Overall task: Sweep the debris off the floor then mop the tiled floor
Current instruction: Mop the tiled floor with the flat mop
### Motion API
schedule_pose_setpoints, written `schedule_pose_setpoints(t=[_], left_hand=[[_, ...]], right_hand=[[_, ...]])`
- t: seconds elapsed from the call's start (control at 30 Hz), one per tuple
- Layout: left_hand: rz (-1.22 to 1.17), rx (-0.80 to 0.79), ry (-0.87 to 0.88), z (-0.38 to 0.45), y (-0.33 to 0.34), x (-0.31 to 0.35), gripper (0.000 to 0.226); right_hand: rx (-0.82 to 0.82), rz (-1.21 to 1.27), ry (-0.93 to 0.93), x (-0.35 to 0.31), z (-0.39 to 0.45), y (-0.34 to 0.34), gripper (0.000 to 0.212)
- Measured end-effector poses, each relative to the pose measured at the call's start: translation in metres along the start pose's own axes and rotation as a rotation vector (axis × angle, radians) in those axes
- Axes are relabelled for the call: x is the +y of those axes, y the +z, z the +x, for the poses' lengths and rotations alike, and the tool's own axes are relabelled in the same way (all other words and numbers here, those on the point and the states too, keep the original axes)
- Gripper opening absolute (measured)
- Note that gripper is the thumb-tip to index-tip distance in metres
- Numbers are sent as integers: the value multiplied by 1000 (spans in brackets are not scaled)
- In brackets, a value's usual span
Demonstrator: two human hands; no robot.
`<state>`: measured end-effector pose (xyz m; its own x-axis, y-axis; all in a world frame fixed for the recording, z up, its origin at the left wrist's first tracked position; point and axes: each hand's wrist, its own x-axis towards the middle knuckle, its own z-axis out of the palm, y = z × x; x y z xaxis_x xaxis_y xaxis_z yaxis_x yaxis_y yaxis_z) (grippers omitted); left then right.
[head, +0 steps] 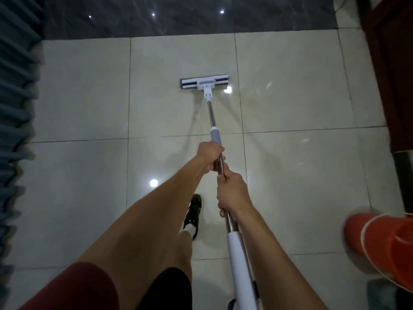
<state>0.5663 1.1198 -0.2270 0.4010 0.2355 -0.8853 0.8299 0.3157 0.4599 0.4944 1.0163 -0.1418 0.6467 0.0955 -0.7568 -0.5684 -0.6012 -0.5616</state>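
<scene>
Head view, looking down the mop (215, 139) shaft. Both hands on it: left hand (210, 156) further down the pole, fingers (218, 167) curled round the metal section just below the grey sleeve; right hand (231, 194) behind it, closer to the body, fingers clamped on the shaft just above the white grip. Hands nearly touching each other.

Mop head (204, 83) flat on the tiled floor (290, 108), at 12 o'clock from the hands, lying crosswise, close to the edge where beige tile meets the dark marble strip (178, 16). Shaft tilted back toward the person.

One foot in a black shoe (194, 211) at 6 o'clock from the left hand, between the forearms. Red bucket (384, 245) at 4 o'clock, frame edge, partly cut off. Blue-grey curtain (15, 108) along 9 o'clock side. Dark wooden furniture (393, 74) at 2 o'clock. Floor glossy, light spots reflected; debris on it: cannot tell.
</scene>
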Motion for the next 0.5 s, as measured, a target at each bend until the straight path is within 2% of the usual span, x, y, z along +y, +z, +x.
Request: schedule_pose_setpoints(t=[0.13, 0.23, 0.5], left_hand=[[56, -37, 29, 45, -40, 74, 13], [74, -56, 39, 67, -54, 106, 12], [161, -111, 49, 56, -58, 79, 18]], right_hand=[[-7, 44, 0, -71, 56, 27, 42], [-3, 60, 19, -105, 80, 36, 38], [18, 26, 60, -90, 54, 45, 37]])
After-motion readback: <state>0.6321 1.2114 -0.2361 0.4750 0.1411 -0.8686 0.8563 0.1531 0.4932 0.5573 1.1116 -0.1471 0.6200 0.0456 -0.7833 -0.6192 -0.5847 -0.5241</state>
